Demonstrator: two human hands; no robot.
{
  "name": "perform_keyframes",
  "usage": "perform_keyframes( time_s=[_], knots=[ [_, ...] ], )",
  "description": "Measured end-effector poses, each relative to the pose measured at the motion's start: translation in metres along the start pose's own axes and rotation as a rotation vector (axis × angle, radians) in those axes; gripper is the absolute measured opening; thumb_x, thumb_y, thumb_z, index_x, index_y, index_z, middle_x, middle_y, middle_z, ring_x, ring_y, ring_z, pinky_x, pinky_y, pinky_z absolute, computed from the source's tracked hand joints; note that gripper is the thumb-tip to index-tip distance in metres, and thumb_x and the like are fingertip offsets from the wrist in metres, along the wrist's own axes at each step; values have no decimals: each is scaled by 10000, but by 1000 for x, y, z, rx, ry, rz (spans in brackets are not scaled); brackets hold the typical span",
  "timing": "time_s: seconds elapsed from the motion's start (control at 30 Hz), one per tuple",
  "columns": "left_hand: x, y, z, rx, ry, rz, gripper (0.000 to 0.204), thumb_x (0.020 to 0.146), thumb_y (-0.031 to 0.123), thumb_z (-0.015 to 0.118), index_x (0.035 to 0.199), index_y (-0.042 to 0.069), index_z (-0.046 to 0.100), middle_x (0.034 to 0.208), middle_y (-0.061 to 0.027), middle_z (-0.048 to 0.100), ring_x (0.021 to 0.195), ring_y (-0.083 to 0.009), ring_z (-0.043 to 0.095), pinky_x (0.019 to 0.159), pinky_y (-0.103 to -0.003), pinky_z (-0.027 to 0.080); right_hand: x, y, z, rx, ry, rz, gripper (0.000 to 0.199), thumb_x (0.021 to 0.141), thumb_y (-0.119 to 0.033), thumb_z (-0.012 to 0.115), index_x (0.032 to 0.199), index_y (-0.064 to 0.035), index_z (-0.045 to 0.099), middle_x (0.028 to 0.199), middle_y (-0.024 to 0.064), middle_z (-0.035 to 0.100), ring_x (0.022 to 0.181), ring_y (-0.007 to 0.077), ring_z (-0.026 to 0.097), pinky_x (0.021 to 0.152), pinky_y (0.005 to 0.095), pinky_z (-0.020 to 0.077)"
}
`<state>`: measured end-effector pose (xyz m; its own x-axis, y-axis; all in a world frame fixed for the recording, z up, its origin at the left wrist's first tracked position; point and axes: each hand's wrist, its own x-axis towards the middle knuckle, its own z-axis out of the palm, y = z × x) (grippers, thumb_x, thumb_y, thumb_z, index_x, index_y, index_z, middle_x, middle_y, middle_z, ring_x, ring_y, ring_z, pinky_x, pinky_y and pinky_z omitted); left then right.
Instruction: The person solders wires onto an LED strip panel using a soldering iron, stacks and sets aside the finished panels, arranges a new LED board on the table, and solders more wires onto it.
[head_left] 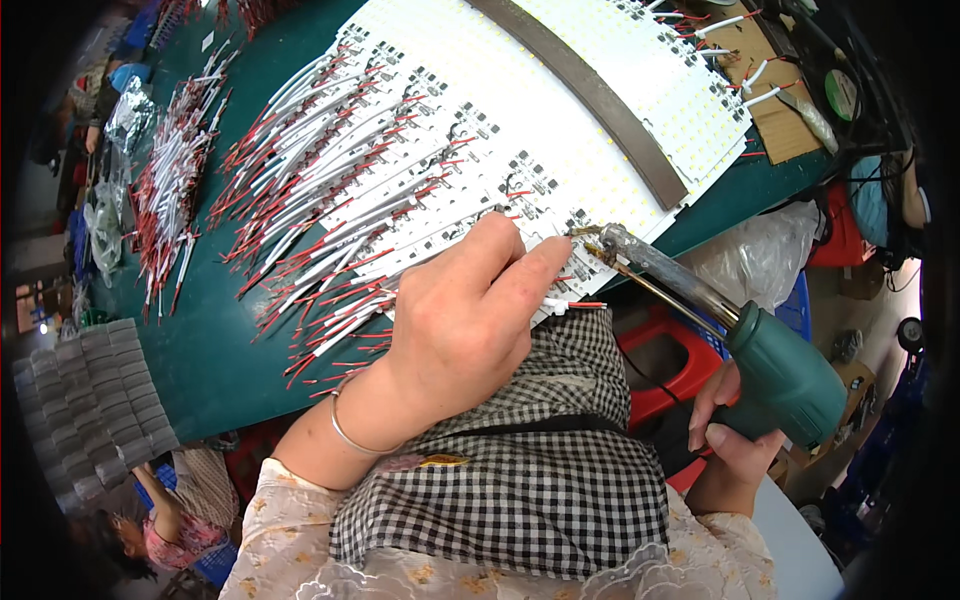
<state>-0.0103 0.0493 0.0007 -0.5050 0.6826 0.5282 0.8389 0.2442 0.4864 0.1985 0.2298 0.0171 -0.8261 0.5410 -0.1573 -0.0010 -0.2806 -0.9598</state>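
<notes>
The left hand [460, 320] rests on the near end of a row of white LED strips [560, 120], its fingers [535, 262] pinching a white wire [572, 304] with red ends against a strip's edge. The right hand [735, 440] is clenched around the green handle of a soldering gun [730, 330], whose tip meets the strip just beside the left fingertips. The strips lie side by side on the green worktop [200, 350], with red-and-white leads fanning off their left ends. A grey bar [590, 95] lies across the strips. More loose wires [175, 170] are piled to the left.
</notes>
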Motion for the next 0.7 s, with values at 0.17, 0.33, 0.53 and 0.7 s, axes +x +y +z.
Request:
perform_keyframes(
  time_s=[0.17,0.33,0.53,0.7],
  knots=[
    [1,-1,0,5,-14,27,462,594,-119,587,1022,23,690,693,-71,488,521,-194,503,439,-310,408,-2,-2,2,-39,27,-11,376,680,-40,718,971,61,502,699,163,566,457,177,541,395,228,454],
    [-1,-1,0,2,3,9,537,549,-151,573,1032,34,714,682,-69,511,526,-183,502,445,-290,399,0,-1,-1,-55,12,-37,366,680,-19,697,974,69,497,707,161,568,454,182,541,398,231,465],
    [0,-1,1,-7,-2,20,524,565,-154,585,1036,38,714,701,-71,527,533,-184,518,448,-294,412,-4,-4,-28,55,-120,-60,627,728,-22,658,1234,168,340,707,183,561,460,202,561,417,296,518],
    [-1,1,-2,35,-26,2,513,576,-156,587,1033,39,713,707,-73,539,536,-189,530,450,-298,416,-3,-1,-31,59,-184,-42,618,729,-27,665,1226,170,354,679,169,559,455,197,558,416,291,514]
  ],
)
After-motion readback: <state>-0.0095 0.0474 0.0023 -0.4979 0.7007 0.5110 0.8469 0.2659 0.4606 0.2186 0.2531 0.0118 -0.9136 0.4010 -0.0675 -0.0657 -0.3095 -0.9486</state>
